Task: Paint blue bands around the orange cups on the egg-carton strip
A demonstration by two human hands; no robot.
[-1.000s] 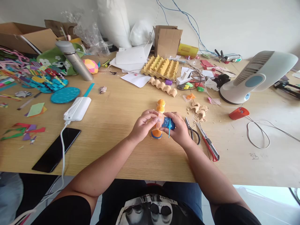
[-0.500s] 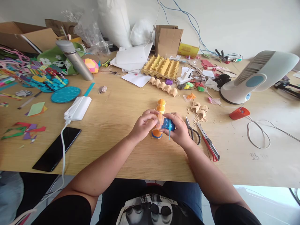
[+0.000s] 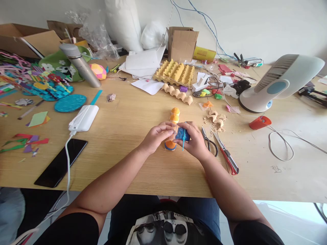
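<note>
A small blue packet (image 3: 182,134), which looks like a clear plastic bag with soft blue stuff inside and a light-blue strip across it, is between my hands above the table. My right hand (image 3: 194,140) grips its right side, thumb below and fingers above. Thumb and fingers of my left hand (image 3: 156,136) are pinched at the clear plastic on its left end. Beneath lies a row of orange-covered bumps (image 3: 175,111), white at the edges, with a blue rim (image 3: 170,147) at the near end; its middle shows through the plastic and is partly hidden.
Scissors (image 3: 209,141) and a red utility knife (image 3: 228,158) lie right of my hands. Beyond are egg-carton pieces (image 3: 177,94), a yellow egg tray (image 3: 176,73) and a white fan (image 3: 278,83). A phone (image 3: 61,162), power bank (image 3: 83,118) and blue oval (image 3: 70,103) lie left.
My left fingertips have shifted slightly right and down along the clear plastic. The packet is tilted a little differently in my right hand. The whole view has slid slightly.
</note>
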